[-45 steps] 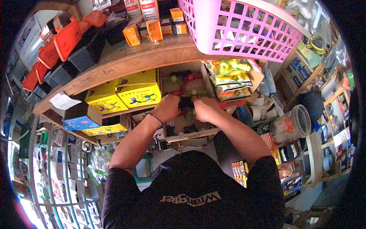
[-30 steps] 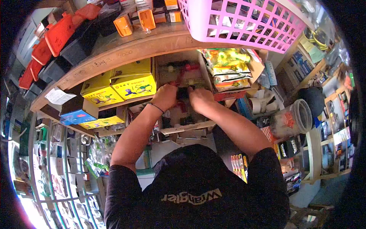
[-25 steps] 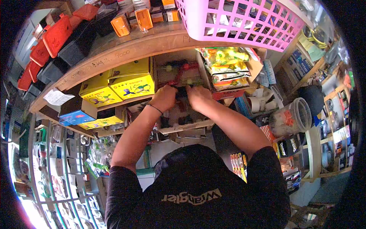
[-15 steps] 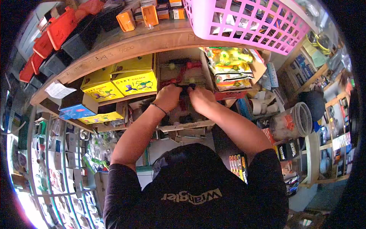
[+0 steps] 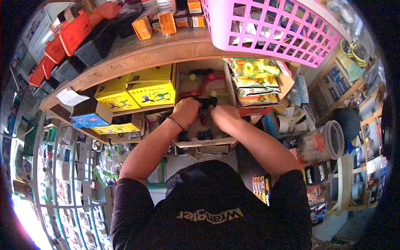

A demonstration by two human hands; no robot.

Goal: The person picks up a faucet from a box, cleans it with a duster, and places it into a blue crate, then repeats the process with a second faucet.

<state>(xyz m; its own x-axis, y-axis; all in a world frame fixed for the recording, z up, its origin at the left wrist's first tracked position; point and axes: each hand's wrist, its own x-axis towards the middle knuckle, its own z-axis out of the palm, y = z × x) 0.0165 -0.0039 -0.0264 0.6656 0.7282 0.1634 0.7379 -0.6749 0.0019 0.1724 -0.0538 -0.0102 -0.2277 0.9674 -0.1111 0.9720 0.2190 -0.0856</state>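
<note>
Head cam: left hand [image 5: 186,112] is curling its fingers nearly closed on a black piece [image 5: 207,101], which is sitting within the walls of an open cardboard box [image 5: 204,144]. Right hand [image 5: 226,118] is bending its fingers close by, can't tell if they're gripping. If they aren't, I'm betting a one-sided hold is risking a slip onto the red parts [image 5: 213,77].

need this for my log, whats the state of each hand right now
Left hand: closed on a dark piece.
Right hand: fingers at the same piece, grip can't be told.
</note>
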